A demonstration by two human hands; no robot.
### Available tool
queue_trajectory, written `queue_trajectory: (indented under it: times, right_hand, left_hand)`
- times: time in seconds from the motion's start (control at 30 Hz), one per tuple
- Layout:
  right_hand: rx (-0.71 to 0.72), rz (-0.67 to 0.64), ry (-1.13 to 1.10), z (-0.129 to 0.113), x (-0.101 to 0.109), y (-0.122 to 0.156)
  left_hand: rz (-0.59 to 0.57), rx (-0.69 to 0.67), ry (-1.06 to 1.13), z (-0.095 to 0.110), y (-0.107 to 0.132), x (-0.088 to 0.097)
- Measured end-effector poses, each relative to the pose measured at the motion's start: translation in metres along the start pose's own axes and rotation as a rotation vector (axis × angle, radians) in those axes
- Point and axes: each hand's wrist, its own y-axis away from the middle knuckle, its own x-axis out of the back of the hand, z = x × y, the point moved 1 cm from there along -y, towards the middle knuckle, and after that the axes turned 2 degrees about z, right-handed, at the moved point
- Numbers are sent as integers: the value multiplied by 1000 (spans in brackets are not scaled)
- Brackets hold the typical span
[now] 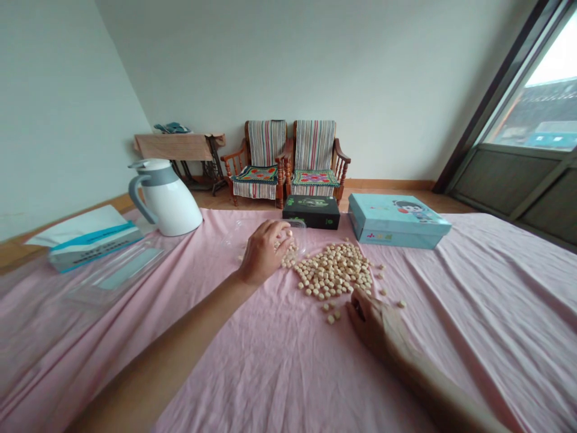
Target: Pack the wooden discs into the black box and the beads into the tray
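A heap of small, round beige pieces [333, 267] lies on the pink cloth, with several strays around it. My left hand [264, 252] is over a clear plastic container [297, 227], palm down. Its fingers are bent, with the thumb apart from them. More beige pieces [289, 257] show in the container beside the thumb; what lies under the palm is hidden. At the near right edge of the heap, my right hand [376, 319] rests low with fingers curled in. Whatever may be inside those fingers cannot be seen.
Behind the heap stand a black box [311, 211] and a light blue box [399, 222]. To the left are a white jug [171, 201], a tissue pack [94, 243] and a clear plastic lid [124, 270]. Two wooden armchairs [314, 150] stand beyond the cloth's far edge.
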Motion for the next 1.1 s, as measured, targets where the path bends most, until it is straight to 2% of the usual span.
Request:
queue_trajectory:
  times: [0.07, 0.1, 0.2, 0.27, 0.37, 0.5, 0.67, 0.73, 0.9, 0.97, 1.03, 1.1]
  right_hand:
    - [9, 6, 2, 0, 0, 0]
    - [13, 5, 4, 0, 0, 0]
    - [11, -9, 8, 1, 0, 0]
    - [8, -15, 4, 1, -1, 0]
    - [11, -12, 4, 1, -1, 0]
    - [12, -12, 16, 1, -2, 0]
    - [1, -31, 13, 1, -2, 0]
    - [2, -36, 13, 2, -3, 0]
    - [19, 0, 12, 4, -5, 1]
    - [19, 8, 7, 4, -5, 1]
    - [16, 4, 6, 4, -6, 1]
    - [8, -4, 13, 4, -6, 1]
  left_hand:
    - [6, -41, -37, 2, 0, 0]
    - [-37, -68, -47, 4, 5, -3]
    - [-318, -139, -40, 12, 31, -18]
    - [-488, -117, -34, 14, 49, -30]
    - [-559, -34, -32, 9, 67, -44]
    - [-541, -4, 4, 5, 77, -50]
    - [-547, -85, 34, 12, 70, -37]
    - [-444, -123, 22, 14, 55, -28]
    - [-32, -71, -20, 1, -1, -11]
    - [55, -94, -36, -3, -12, -11]
    - [43, -141, -48, -2, -9, -13]
    - [-65, -202, -63, 4, 4, -17]
